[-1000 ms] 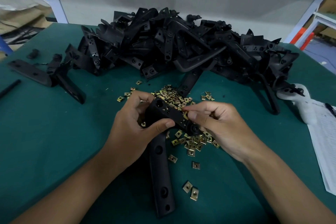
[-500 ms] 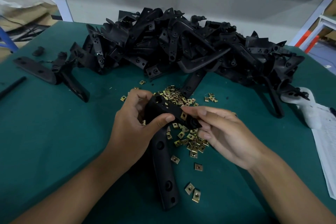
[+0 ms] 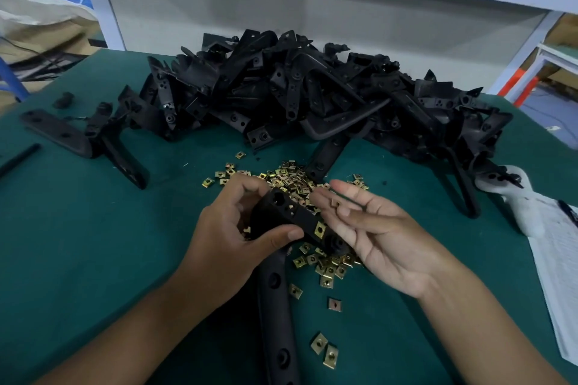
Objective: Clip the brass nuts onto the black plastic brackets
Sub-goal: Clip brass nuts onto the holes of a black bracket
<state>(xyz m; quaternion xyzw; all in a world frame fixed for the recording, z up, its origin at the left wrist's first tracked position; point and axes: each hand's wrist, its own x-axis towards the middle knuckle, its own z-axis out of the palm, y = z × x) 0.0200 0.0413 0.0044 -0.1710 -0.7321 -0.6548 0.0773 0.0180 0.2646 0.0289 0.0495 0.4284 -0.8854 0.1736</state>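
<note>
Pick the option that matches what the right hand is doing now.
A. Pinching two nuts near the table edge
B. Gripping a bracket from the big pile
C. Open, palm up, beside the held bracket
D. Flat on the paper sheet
C: the right hand lies open with straight fingers next to the bracket that the left hand holds.

Left hand [image 3: 231,237] grips bracket [image 3: 294,219]; right hand [image 3: 378,234] open beside it.

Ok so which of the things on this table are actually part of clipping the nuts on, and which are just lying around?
Part of the job:
- held bracket, gripped by the left hand
- brass nut clipped on it
- loose brass nuts
- bracket pile
- right hand, open

Lying about:
- white cloth
- printed sheet
- black rod
</note>
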